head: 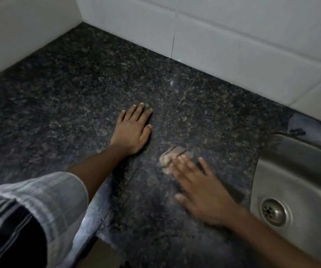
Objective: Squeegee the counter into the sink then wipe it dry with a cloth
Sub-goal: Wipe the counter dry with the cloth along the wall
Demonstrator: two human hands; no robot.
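Observation:
The dark speckled granite counter (78, 97) fills most of the view. My left hand (133, 130) lies flat on it near the middle, fingers together, holding nothing. My right hand (200, 190) is blurred with motion, its fingers spread flat and pressing on a small pale cloth (170, 156) that sticks out beyond the fingertips. The cloth is too blurred to make out in detail. The steel sink (300, 171) is set into the counter just right of my right hand, with its round drain (273, 211) showing. No squeegee is in view.
White tiled walls (233, 35) close off the counter at the back and left, meeting in a corner at the upper left. The counter's front edge (97, 215) runs below my forearms. A striped sleeve (32, 206) covers my left upper arm.

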